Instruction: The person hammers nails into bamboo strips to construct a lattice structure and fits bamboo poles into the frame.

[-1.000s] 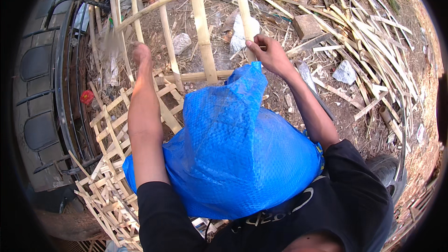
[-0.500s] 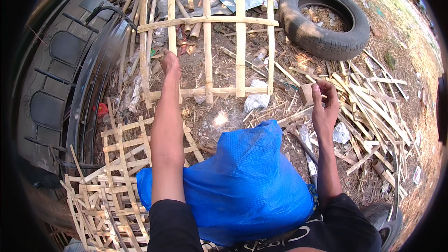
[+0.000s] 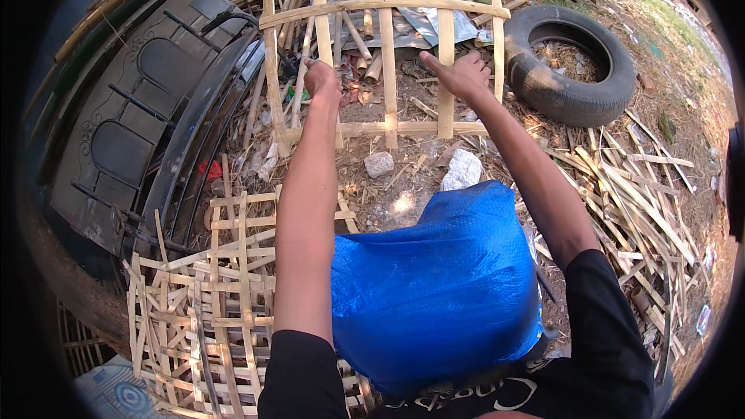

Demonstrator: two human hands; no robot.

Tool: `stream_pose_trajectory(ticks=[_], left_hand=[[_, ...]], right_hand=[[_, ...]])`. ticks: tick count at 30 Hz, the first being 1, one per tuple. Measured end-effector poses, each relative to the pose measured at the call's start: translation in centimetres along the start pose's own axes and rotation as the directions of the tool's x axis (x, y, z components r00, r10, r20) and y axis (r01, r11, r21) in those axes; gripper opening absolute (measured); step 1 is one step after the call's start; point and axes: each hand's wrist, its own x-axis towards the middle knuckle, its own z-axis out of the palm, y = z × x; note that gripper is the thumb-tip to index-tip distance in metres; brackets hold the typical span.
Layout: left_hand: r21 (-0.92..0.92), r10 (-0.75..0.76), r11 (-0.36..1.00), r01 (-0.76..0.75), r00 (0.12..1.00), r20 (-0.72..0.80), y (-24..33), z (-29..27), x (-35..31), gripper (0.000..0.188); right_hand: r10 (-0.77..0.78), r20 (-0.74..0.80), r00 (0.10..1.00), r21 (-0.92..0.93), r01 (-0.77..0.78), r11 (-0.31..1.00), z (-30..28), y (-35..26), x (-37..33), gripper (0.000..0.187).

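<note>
A bamboo lattice panel (image 3: 388,61) of pale split slats is held up in front of me, its top cut off by the frame edge. My left hand (image 3: 323,84) is closed on its second slat from the left, fingers partly hidden. At the panel's right half, my right hand (image 3: 464,77) overlaps the fourth slat, thumb stretched out to the left and fingers spread. Whether it touches the slat is hard to tell. A blue woven plastic sheet (image 3: 434,279) covers my lap between the forearms.
Several finished lattice panels (image 3: 202,318) are stacked at lower left. A black metal bench frame (image 3: 167,109) stands at the left. An old tyre (image 3: 574,66) lies at the right, above a heap of split bamboo strips (image 3: 628,209). Pale stones (image 3: 462,169) sit beyond the sheet.
My right hand has moved up and left from beside the strip heap to the panel. The left hand keeps its hold, and the panel appears slightly higher and farther right in view.
</note>
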Motion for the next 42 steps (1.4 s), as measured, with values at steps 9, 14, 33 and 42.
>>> stream_pose_trajectory(ticks=[9,14,33,42], left_hand=[[-0.383,0.125,0.922,-0.046,0.975,0.184,4.6,-4.3,-2.9,0.065],[-0.516,0.234,0.848,-0.119,0.958,0.164,5.6,-5.4,-3.6,0.074],[0.571,0.177,0.819,-0.059,0.972,-0.154,-9.6,-9.7,7.0,0.067],[0.553,0.378,0.728,-0.405,0.91,0.168,-12.4,-6.6,7.4,0.085]], right_hand=[[-0.284,-0.173,0.943,0.199,0.316,0.928,-2.9,-7.6,2.0,0.061],[-0.215,-0.317,0.924,0.307,0.314,0.898,-6.4,-10.6,1.2,0.051],[-0.262,-0.081,0.962,0.194,0.273,0.942,3.4,-3.0,-0.9,0.036],[-0.368,0.202,0.908,0.012,0.374,0.928,4.8,-1.5,-1.0,0.04]])
